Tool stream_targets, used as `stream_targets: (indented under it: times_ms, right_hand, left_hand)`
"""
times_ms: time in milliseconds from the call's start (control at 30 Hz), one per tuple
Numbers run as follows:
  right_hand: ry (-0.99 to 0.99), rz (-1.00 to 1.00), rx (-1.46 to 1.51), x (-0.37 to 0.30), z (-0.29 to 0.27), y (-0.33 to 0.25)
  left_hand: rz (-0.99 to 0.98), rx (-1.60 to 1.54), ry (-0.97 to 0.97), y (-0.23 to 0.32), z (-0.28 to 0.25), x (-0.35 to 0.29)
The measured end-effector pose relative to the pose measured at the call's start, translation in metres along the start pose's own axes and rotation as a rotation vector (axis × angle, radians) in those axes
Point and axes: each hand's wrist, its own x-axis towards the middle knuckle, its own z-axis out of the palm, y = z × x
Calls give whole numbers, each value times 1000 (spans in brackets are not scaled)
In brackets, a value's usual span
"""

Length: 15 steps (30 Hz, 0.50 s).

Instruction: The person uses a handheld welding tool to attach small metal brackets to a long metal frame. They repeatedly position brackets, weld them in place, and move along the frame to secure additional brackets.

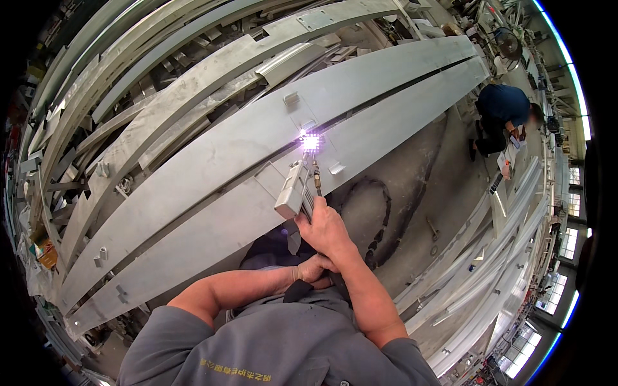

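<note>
My right hand [325, 228] is wrapped round the grip of a handheld welding gun [293, 190] with a boxy pale-grey body. A bright violet-white glare burns at the gun's tip, over the gap between two long curved grey metal panels [380, 87]. The glare hides the exact point of contact. Small bent metal tabs [337, 168] stand up from the panels near the gun. Close to my waist, my left hand [315, 269] is closed beside my right forearm. A dark cable-like thing passes there, but what the left fingers hold is mostly hidden.
Thick black hose [388, 219] loops across the floor to the right of my arms. Stacked curved metal beams [193, 83] lie beyond the panels. Another person [502, 112] in dark blue bends over at the right. Long metal profiles [496, 257] lie at the lower right.
</note>
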Motion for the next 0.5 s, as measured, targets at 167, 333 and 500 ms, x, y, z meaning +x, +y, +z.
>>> stream_targets:
  times_ms: [167, 333, 500]
  right_hand:
    - [0, 9, 18, -2, -1, -1]
    - [9, 6, 4, -3, 2, 3]
    - [12, 6, -9, -4, 3, 6]
  left_hand:
    - [30, -4, -14, -1, 0, 0]
    - [50, -10, -9, -4, 2, 0]
    - [23, -16, -24, -6, 1, 1]
